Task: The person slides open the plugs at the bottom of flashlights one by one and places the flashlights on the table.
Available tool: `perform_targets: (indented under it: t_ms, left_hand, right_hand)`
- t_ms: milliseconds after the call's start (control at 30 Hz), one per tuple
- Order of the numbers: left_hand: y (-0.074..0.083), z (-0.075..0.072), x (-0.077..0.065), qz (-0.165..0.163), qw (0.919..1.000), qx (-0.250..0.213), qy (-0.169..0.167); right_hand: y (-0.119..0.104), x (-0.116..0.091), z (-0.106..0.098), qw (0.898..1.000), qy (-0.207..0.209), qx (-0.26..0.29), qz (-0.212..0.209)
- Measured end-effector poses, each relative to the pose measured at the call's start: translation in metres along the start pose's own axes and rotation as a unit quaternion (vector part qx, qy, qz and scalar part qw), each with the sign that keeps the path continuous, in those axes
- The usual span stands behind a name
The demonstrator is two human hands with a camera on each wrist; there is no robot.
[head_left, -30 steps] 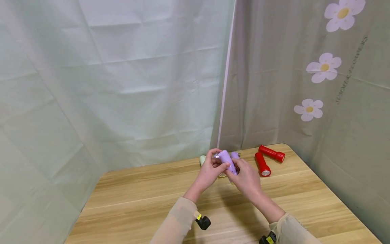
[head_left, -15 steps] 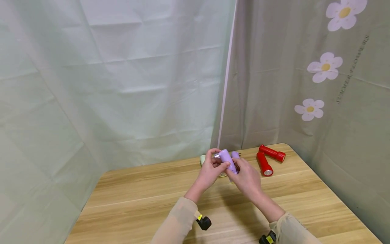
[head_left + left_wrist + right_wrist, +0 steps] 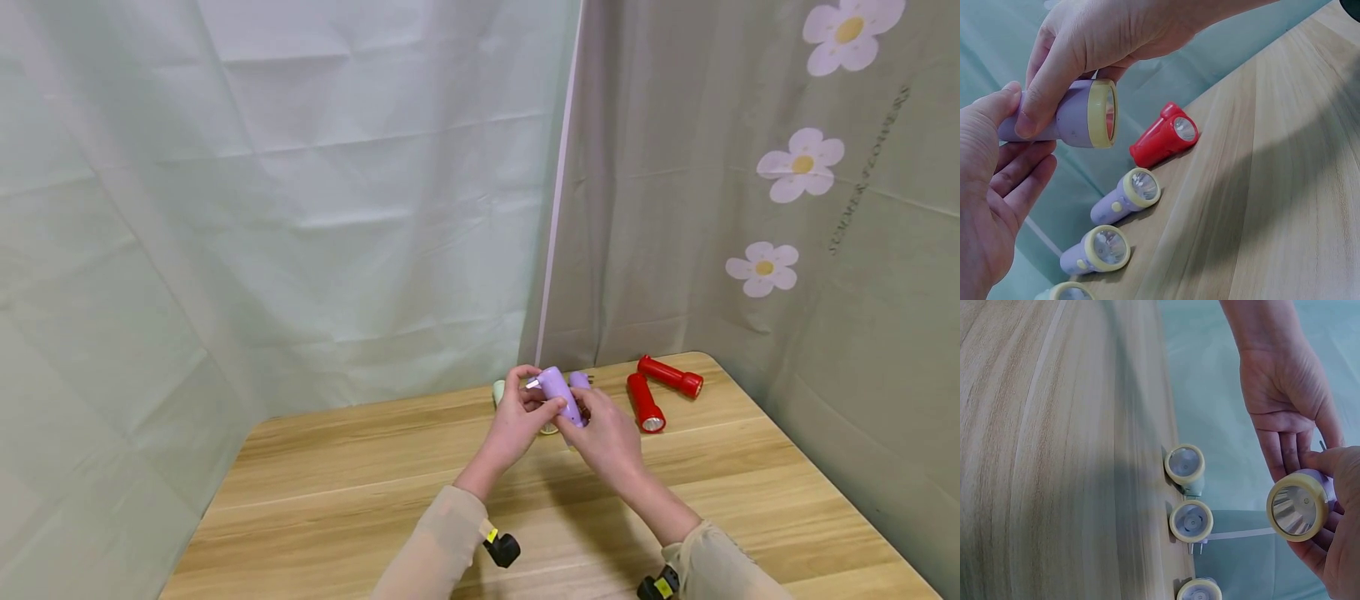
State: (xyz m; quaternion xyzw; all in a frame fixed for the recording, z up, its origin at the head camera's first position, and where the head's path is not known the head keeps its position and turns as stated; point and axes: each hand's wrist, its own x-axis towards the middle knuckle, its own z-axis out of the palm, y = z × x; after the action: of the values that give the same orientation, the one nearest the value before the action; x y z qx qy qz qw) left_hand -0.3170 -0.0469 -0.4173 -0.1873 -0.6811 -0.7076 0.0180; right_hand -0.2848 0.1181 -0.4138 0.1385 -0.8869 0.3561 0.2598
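Both hands hold a pale purple flashlight (image 3: pixel 558 392) above the table's back part. My left hand (image 3: pixel 513 421) pinches it from the left, with the thumb on its body. From the right, my right hand (image 3: pixel 609 435) grips it, thumb and fingers on opposite sides. Two-pin plug prongs (image 3: pixel 533 383) stick out from its side near the tail. In the right wrist view its cream-rimmed lens (image 3: pixel 1297 507) faces the camera. Below the hands, two more purple flashlights (image 3: pixel 1125 199) and a pale green flashlight (image 3: pixel 1185 462) lie on the table, partly hidden in the head view.
Two red flashlights, one nearer (image 3: pixel 645 402) and one farther (image 3: pixel 670 377), lie at the wooden table's (image 3: pixel 337 483) back right. A pale curtain (image 3: pixel 375 208) hangs behind the table, and a grey one with flowers (image 3: pixel 660 208) stands at the right.
The hands stay almost still around the purple flashlight, whose prongs show more clearly than a second ago. The nearer red flashlight shifted slightly right, then back left.
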Motion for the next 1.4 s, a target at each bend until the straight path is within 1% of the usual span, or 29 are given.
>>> perform_targets:
  t_ms: [400, 867, 1133, 1233, 1300, 1400]
  left_hand:
    - [-0.001, -0.001, 0.000, 0.002, 0.9999, 0.011, -0.004]
    - [-0.003, 0.000, -0.004, -0.010, 0.9997, 0.023, 0.005]
    - [-0.004, -0.001, -0.008, -0.005, 0.9997, 0.023, 0.002]
    - [-0.005, -0.004, -0.011, -0.007, 0.9996, 0.028, -0.001]
    - [-0.006, -0.009, -0.014, -0.003, 0.9989, 0.046, -0.003]
    - [-0.007, -0.021, -0.023, 0.002, 0.9964, 0.085, 0.001]
  right_hand:
    - [0.001, -0.001, 0.002, 1.000, -0.003, 0.003, 0.007]
    - [0.004, -0.002, 0.005, 1.000, -0.009, 0.015, 0.010]
    - [0.005, -0.004, 0.004, 0.999, -0.021, 0.027, 0.015]
    - [0.007, -0.005, 0.004, 1.000, -0.015, 0.019, 0.012]
    - [0.009, -0.004, 0.002, 1.000, -0.011, 0.011, 0.014]
    - [0.016, -0.002, -0.005, 1.000, -0.006, 0.001, 0.028]
